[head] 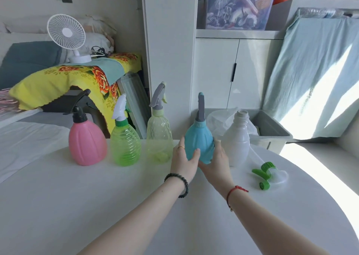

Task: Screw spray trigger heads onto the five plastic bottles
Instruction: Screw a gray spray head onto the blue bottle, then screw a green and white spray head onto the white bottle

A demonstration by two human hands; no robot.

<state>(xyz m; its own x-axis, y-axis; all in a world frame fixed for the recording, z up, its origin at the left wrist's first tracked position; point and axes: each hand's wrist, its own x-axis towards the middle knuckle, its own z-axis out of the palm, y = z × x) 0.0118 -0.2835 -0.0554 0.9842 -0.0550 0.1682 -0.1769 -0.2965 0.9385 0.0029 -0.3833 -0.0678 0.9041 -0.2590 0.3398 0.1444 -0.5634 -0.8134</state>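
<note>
The blue bottle (198, 138) is held upright between both hands, near the table's (116, 206) far edge, between the pale bottle (159, 136) and the white bottle (236, 144). It is gripped on one side by the left hand (184, 159), with the thumb laid across its front and the fingers curled behind. Its other side is cupped low down by the right hand (215, 163). Whether its base rests on the table cannot be told. A slim grey head (201, 107) is seated on its neck.

Five bottles are ranged in a row. The pink bottle (86, 144) is topped by a black head (79, 105), the green bottle (125, 146) by a white head (120, 107), and the pale bottle by a grey head (158, 97). The white bottle is left with its threaded neck open. A green head (264, 174) is laid on its side on the table, just beside the white bottle, with a clear tube attached.

A faint raised marking is seen on the pale bottle's shoulder, but it cannot be read.

A grey bin (272, 126) is placed behind the white bottle, and a white fan (66, 33) is set far to the left.
</note>
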